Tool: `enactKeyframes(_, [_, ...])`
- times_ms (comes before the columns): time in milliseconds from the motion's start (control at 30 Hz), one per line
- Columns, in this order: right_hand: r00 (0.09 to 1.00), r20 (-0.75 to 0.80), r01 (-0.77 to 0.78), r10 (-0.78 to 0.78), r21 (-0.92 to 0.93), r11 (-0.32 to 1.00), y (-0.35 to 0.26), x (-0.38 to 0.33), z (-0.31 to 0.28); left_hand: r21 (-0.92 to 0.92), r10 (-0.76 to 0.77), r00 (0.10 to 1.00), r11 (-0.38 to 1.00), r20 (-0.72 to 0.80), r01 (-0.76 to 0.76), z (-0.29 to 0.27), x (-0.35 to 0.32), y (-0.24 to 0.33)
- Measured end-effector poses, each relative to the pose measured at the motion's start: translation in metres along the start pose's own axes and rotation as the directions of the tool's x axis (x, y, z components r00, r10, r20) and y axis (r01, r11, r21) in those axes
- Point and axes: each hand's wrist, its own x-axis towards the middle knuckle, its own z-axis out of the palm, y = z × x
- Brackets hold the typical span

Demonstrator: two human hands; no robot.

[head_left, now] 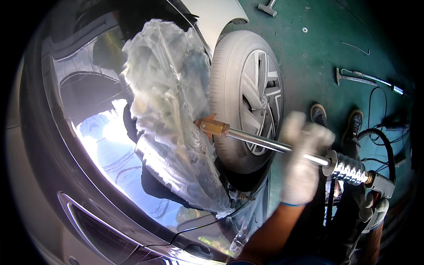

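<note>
A long dent-pulling tool lies across the view, its brass tip (213,128) pressed against a sanded, whitish patch (168,106) on the dark glossy car body panel (88,145). My left hand (304,159), in a white glove and blurred, is wrapped around the chrome shaft (258,141). Past it, the shaft ends in a ribbed chrome grip (350,168) and a dark pistol-shaped end (383,185). My right hand (375,212), also gloved, holds that dark end from below, partly hidden by my leg.
The car's wheel (247,97) with a grey spoked rim stands just behind the tool. My two shoes (335,118) rest on the green floor. A black cable (384,143) loops at the right. Metal hand tools (355,78) and a hammer (268,8) lie farther off.
</note>
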Motion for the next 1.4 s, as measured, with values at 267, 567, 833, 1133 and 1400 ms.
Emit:
enactKeyframes(267, [0.999, -0.026, -0.03, 0.031, 0.049, 0.998, 0.006, -0.023, -0.043, -0.487, 0.261, 0.813, 0.873, 0.521, 0.032, -0.061, 0.075, 0.096])
enactKeyframes(567, [1.0, 0.02, 0.003, -0.003, -0.009, 1.0, -0.008, -0.002, 0.013, -0.045, 0.222, 0.926, 0.968, -0.305, -0.246, -0.016, 0.044, 0.102])
enactKeyframes(833, [1.0, 0.002, -0.004, 0.004, 0.009, 1.0, -0.005, 0.004, -0.008, 0.064, 0.296, 0.896, 0.954, -0.331, -0.292, -0.018, 0.05, 0.105])
enactKeyframes(1133, [0.993, -0.107, -0.029, 0.05, 0.187, 0.982, -0.007, -0.001, 0.011, 0.061, 0.296, 0.878, 0.954, -0.376, -0.295, -0.012, 0.051, 0.106])
enactKeyframes(1400, [0.999, 0.032, 0.026, -0.026, -0.002, 1.0, -0.012, 0.001, -0.003, -0.317, 0.322, 0.945, 0.903, 0.052, -0.29, -0.016, 0.04, 0.057])
